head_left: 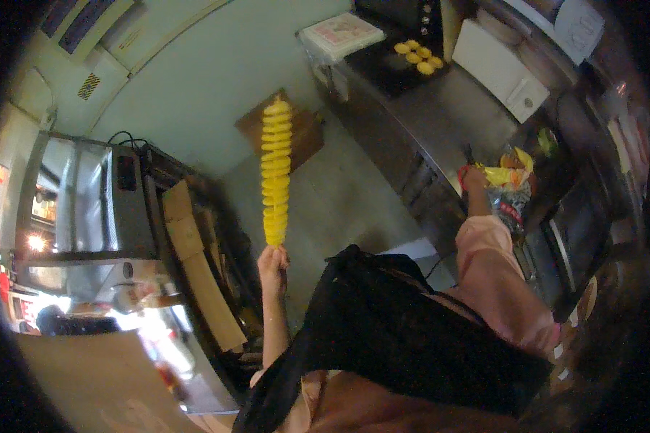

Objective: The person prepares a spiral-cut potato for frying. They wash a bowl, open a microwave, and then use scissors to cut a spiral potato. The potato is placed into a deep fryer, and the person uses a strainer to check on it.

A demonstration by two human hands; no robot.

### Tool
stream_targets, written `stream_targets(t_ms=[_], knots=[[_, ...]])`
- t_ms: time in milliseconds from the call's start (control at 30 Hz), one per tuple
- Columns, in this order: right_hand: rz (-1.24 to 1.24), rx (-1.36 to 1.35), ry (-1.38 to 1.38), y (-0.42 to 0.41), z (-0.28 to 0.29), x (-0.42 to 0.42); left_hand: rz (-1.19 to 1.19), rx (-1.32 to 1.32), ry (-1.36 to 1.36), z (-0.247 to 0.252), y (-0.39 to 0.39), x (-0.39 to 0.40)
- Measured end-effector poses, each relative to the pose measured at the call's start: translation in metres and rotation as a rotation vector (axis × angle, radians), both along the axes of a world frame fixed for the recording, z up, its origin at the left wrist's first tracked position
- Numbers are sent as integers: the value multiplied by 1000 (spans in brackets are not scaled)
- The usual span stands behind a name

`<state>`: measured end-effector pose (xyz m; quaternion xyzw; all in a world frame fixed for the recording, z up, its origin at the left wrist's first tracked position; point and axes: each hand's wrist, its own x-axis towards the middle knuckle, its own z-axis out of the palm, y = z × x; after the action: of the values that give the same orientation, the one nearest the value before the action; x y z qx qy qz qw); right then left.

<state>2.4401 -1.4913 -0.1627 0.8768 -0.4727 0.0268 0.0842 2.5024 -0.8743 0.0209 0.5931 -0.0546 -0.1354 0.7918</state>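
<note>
My left hand is closed round the lower end of a spiral-cut potato on a skewer, probably on the stick, which is hidden. The yellow spiral stands lengthwise ahead of me, its slices spread apart. On the right, my right hand reaches from a pink sleeve to the counter. It touches or lies against a yellow plastic packet, with something red at its fingers. Blur hides whether those fingers grip anything. Beside the packet is a clear, crinkled plastic bag.
Several round yellow pieces lie on a dark griddle-like surface at the back. A metal counter runs along the right, with a white box on it. Flattened cardboard leans at left near a steel-and-glass appliance. Brown cardboard lies on the floor.
</note>
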Motion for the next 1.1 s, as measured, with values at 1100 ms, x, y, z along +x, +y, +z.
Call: stream_targets(t_ms=[1100], knots=[[634, 1904, -646, 202, 148, 120, -13, 141, 137, -9, 25, -23]])
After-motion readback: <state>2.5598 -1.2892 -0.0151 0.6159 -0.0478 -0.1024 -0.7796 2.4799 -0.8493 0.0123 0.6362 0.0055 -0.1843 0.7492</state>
